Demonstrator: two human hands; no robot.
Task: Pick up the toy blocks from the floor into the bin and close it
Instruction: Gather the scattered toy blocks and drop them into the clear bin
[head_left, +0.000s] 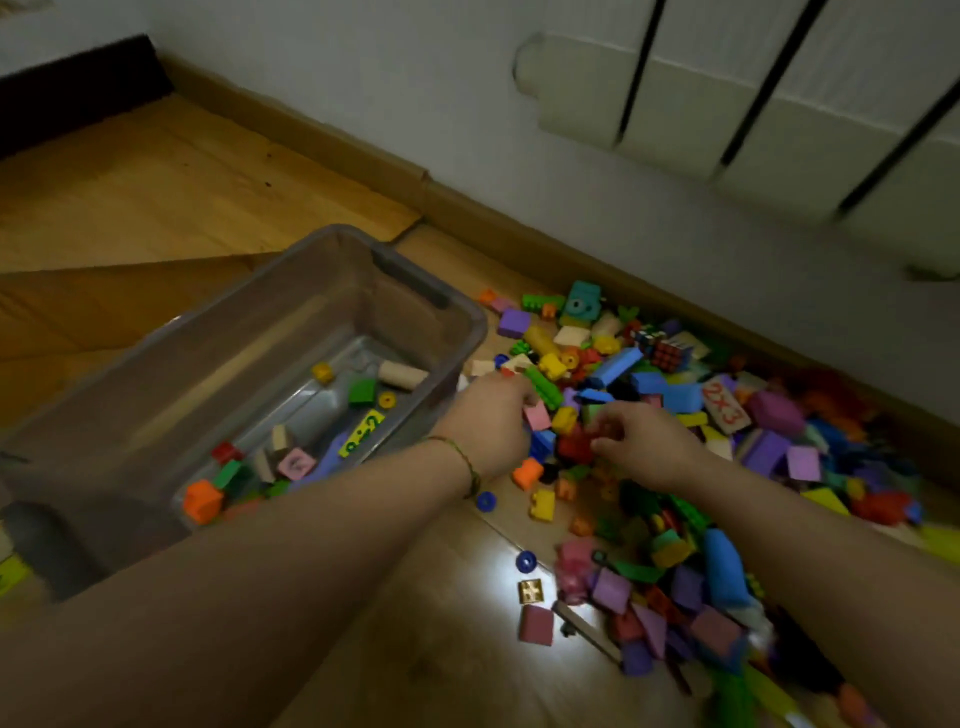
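Wooden floor (156, 182) | blocks (675, 395) heaped beside bin (260, 280), short carry | left grip (493, 415) curled round some | right grip (644, 441), I cannot tell

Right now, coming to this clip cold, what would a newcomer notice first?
The bright pile of toy blocks spread over the wooden floor along the wall at right catches the eye first, with the left hand and right hand reaching into its near edge. Left of it stands a clear bin, lidless, holding only a few blocks.
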